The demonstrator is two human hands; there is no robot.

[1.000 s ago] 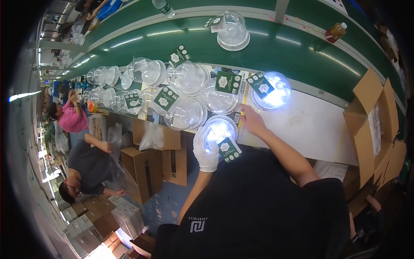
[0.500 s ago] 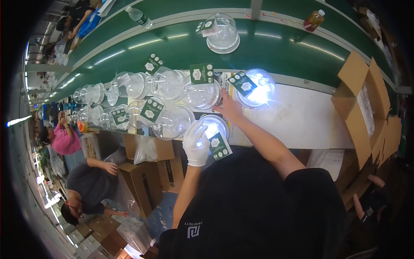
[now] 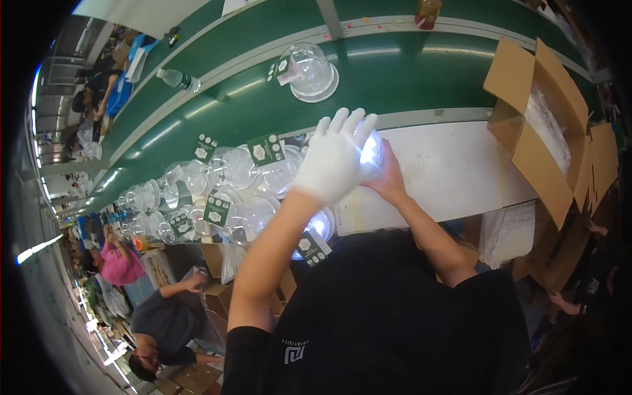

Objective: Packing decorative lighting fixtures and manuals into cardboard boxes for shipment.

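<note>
Over the white work surface, a lit clear dome lamp (image 3: pixel 372 150) sits between my two hands, its light glowing bright white. My left hand (image 3: pixel 339 155), in a white glove, curves over its left side with fingers extended and hides much of it. Bare, my right hand (image 3: pixel 390 174) is wrapped around the right side. Beneath my left forearm, another lit dome lamp (image 3: pixel 321 225) rests near the front edge, with a green card (image 3: pixel 311 247) hanging from it. Several unlit clear domes (image 3: pixel 253 214) with green cards stand in rows to the left.
A single clear dome (image 3: pixel 312 74) stands on the green belt (image 3: pixel 395 72) at the back. To the right is an open cardboard box (image 3: pixel 526 128) with clear plastic inside. A water bottle (image 3: pixel 178 79) and an amber drink bottle (image 3: pixel 427 13) stand farther off. Co-workers (image 3: pixel 168 322) are at the left.
My left hand has moved up and right, from the front lit dome to the one at the back. My right hand has moved right and now grips that dome's side. The view has shifted.
</note>
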